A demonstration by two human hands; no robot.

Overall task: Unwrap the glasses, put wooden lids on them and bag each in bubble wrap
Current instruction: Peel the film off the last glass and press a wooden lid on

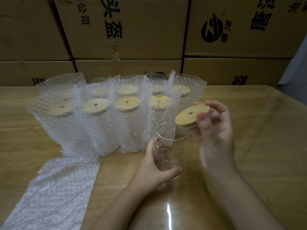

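- At my far left, a pile of flat bubble wrap bags (54, 188) lies on the wooden table (257, 146), running toward the near edge.
- Behind it stand two rows of bagged glasses (95, 113), each with a wooden cap showing in its open bag top. They crowd close together, and the rightmost ones sit just behind the work.
- The left hand (154, 170) grips the bare glass (167, 146) low on its body, with the thumb curled across the front. The glass is upright with an open mouth. I cannot tell whether its base touches the table.
- The wooden lid (191, 114), which has a small centre hole, is tilted above and to the right of the glass's rim, not seated.
- The right hand (214, 130) pinches the lid at its right edge with its fingertips.
- Stacked cardboard boxes (126, 27) wall off the back of the table.
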